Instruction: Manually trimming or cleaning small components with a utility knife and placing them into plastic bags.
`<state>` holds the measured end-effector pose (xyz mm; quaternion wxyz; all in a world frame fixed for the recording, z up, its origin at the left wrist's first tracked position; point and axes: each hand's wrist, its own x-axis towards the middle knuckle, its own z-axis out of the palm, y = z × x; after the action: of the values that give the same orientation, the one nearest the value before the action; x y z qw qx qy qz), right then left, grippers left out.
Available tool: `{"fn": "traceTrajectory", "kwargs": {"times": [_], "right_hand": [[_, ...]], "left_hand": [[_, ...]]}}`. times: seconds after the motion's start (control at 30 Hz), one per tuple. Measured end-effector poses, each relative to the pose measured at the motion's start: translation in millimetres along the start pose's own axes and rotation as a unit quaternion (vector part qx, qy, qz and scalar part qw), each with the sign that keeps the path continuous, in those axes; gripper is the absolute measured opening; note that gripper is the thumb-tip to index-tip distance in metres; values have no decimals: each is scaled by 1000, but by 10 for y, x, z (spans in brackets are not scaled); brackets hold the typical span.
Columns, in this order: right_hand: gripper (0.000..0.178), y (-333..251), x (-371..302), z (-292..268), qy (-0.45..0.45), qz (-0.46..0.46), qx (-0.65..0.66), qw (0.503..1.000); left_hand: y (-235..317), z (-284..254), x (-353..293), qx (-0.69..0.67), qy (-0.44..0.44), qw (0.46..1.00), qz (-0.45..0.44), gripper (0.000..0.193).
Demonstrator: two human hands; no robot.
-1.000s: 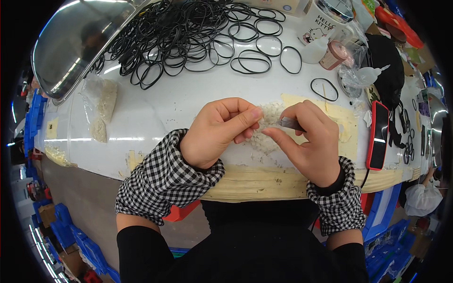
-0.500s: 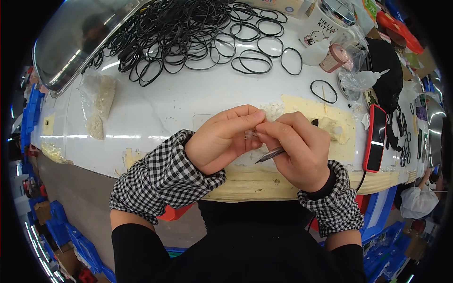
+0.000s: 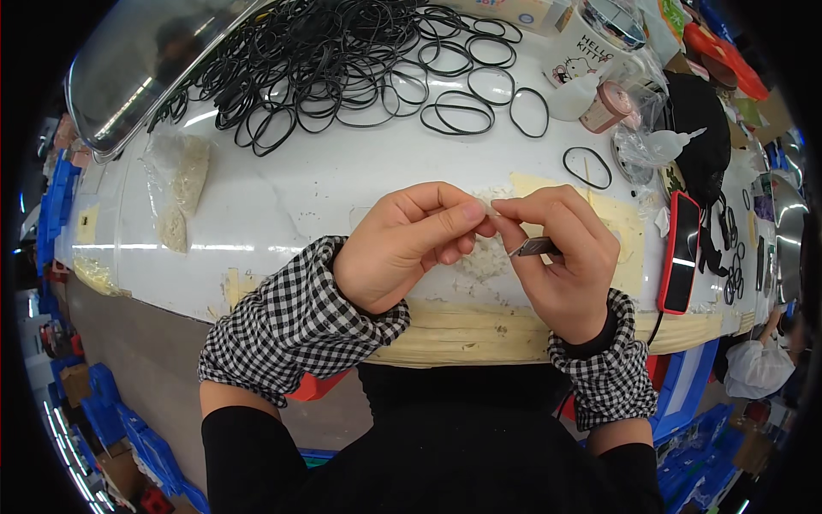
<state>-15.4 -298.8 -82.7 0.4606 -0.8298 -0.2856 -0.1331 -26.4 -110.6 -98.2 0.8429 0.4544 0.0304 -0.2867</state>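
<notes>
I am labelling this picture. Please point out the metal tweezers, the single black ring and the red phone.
metal tweezers (image 3: 535,248), head view, flat shaft.
single black ring (image 3: 587,167), head view, band.
red phone (image 3: 682,253), head view, red case edge.

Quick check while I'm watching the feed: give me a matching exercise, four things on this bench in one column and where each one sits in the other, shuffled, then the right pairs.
Things:
1. pile of black rubber rings
2. red-edged phone
3. metal tweezers
4. clear bag of pale small parts

Places:
A. in the right hand
B. on the white table, left of the left hand
C. spread across the far side of the table
D. lying at the right edge of the table, beside the right hand

Pairs: 1-C, 2-D, 3-A, 4-B
</notes>
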Motion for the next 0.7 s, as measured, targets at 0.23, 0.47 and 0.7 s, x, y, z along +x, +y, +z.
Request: {"fn": "traceTrajectory", "kwargs": {"times": [0.23, 0.47, 0.7], "right_hand": [[15, -29, 8, 11, 9, 8, 9, 1000], [14, -12, 9, 21, 24, -35, -16, 999], [27, 71, -33, 49, 39, -125, -119, 984]], "left_hand": [[24, 21, -17, 2, 3, 1000, 6, 17], [30, 32, -25, 4, 15, 1000, 5, 16], [54, 61, -28, 64, 60, 996, 33, 14]]}}
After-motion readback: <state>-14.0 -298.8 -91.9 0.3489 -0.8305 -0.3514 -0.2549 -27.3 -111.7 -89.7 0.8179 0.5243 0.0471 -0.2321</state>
